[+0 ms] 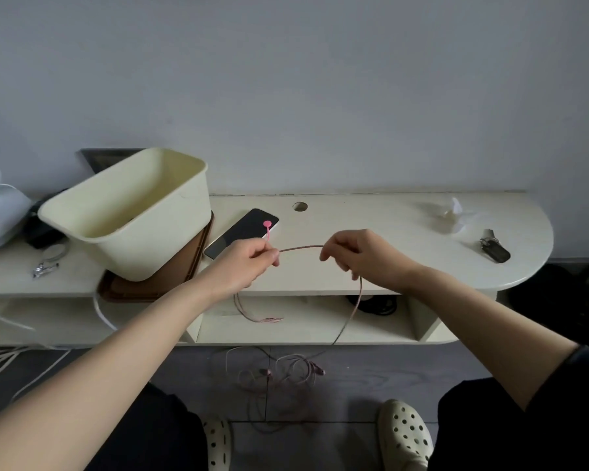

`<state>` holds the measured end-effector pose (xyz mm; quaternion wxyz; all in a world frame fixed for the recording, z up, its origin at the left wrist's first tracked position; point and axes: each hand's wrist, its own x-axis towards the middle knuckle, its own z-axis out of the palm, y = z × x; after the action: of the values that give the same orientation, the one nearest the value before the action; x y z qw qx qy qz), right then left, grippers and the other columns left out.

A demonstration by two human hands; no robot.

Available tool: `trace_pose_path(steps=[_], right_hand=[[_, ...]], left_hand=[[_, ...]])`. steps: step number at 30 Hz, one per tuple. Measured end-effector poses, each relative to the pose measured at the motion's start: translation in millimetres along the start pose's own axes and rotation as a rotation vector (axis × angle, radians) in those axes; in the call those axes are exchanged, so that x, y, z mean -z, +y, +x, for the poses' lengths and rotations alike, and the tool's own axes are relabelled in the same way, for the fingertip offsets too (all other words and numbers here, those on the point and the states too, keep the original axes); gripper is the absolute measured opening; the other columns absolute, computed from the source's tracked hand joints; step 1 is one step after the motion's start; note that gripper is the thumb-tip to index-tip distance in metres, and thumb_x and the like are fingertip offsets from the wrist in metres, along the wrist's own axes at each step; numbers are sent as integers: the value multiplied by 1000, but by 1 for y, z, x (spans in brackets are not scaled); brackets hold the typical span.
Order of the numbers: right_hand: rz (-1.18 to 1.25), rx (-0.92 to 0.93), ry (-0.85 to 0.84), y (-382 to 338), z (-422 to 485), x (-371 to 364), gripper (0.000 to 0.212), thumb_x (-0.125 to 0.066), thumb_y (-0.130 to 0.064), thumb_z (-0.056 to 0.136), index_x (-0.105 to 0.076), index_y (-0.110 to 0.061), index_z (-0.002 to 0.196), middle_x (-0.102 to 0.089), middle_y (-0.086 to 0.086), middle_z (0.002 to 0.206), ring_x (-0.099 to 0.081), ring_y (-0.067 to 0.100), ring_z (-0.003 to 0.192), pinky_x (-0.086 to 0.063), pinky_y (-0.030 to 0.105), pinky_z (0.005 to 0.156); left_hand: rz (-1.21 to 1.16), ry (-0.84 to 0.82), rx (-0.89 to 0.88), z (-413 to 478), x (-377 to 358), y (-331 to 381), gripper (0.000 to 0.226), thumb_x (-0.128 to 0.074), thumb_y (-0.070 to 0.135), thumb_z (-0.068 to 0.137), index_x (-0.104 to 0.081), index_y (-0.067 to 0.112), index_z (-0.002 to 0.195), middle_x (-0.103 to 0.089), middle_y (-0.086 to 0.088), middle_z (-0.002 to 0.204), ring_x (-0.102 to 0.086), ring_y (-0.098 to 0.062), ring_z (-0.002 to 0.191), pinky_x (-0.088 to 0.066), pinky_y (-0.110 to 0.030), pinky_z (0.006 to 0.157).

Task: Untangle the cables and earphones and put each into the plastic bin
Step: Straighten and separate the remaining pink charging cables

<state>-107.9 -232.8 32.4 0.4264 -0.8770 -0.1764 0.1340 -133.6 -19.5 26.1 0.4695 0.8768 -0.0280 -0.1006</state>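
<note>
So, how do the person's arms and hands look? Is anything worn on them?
Both forearms are bare. The left hand and the right hand show no gloves, rings or watch. A dark sleeve covers the right upper arm; no sleeve shows on the left arm.

Both my bare forearms reach forward, hands level and near each other. My left hand (pixel 249 263) pinches the pink cable (pixel 300 247) between thumb and forefinger. My right hand (pixel 364 256) curls its fingers round the same cable, knuckles up.

Soft dim daylight, wide-angle edge warp
</note>
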Motion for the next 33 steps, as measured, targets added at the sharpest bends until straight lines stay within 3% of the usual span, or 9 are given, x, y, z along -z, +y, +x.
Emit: trace_pose_path(steps=[4,7,11,15,18,23,28,31,33], right_hand=[[-36,-16,165,4,-3,7,24,-47,-22,96,-68,-16,85,-44,-2,61,-34,5,43,-26,14,45],[-80,-56,152,10,-7,7,23,-51,-28,95,-67,-19,80,-40,2,62,-32,13,52,-26,23,51],[-58,-104,117,14,-12,7,21,-54,-28,94,-67,-16,82,-38,-4,56,-36,11,53,-38,15,50],[-86,-43,99,3,-13,-1,18,-55,-28,93,-67,-20,81,-48,-5,61,-37,6,48,-31,11,45],[-83,42,55,-13,-12,-16,18,-56,-29,93,-66,-22,80,-50,-6,58,-37,3,43,-29,12,44],[-36,124,31,-26,-15,-34,27,-46,-23,98,-64,-10,84,-50,-5,59,-40,1,41,-30,11,44],[-107,92,-111,-7,-20,-43,24,-48,-27,96,-66,-22,81,-49,-8,57,-40,2,46,-31,14,49],[-117,40,-169,9,-22,-43,25,-48,-27,97,-65,-22,79,-44,-7,57,-34,3,46,-29,15,48],[-115,-1,-153,19,-24,-41,27,-47,-26,97,-63,-25,75,-44,-6,58,-33,3,44,-28,15,48]], left_hand=[[92,3,10,-8,5,-9,30,-45,26,99,-60,17,74,-31,7,60,-28,-10,53,-25,-22,51],[61,39,54,-12,6,-15,32,-42,25,100,-53,14,72,-29,7,57,-25,-11,49,-23,-23,49],[-168,162,174,-15,14,-25,28,-42,19,98,-45,11,72,-28,1,57,-23,-10,44,-21,-21,45],[-246,179,153,-21,7,-18,9,-52,20,95,-51,12,95,-35,4,63,-30,-7,47,-26,-14,43],[-284,67,144,-24,-12,-5,19,-58,22,92,-54,13,108,-44,4,72,-37,-6,53,-30,-13,46],[-493,5,149,-29,-33,8,16,-51,25,96,-59,12,98,-51,1,78,-35,-8,57,-30,-15,47],[-857,45,182,-27,-22,8,28,-41,22,100,-57,12,80,-40,2,70,-32,-5,51,-24,-14,42],[-969,99,199,-25,-14,4,32,-34,24,102,-46,14,74,-55,-2,76,-32,-6,50,-26,-13,41],[-922,107,212,-27,-10,-1,28,-36,20,102,-48,14,78,-60,-4,81,-31,-7,53,-26,-14,42]])
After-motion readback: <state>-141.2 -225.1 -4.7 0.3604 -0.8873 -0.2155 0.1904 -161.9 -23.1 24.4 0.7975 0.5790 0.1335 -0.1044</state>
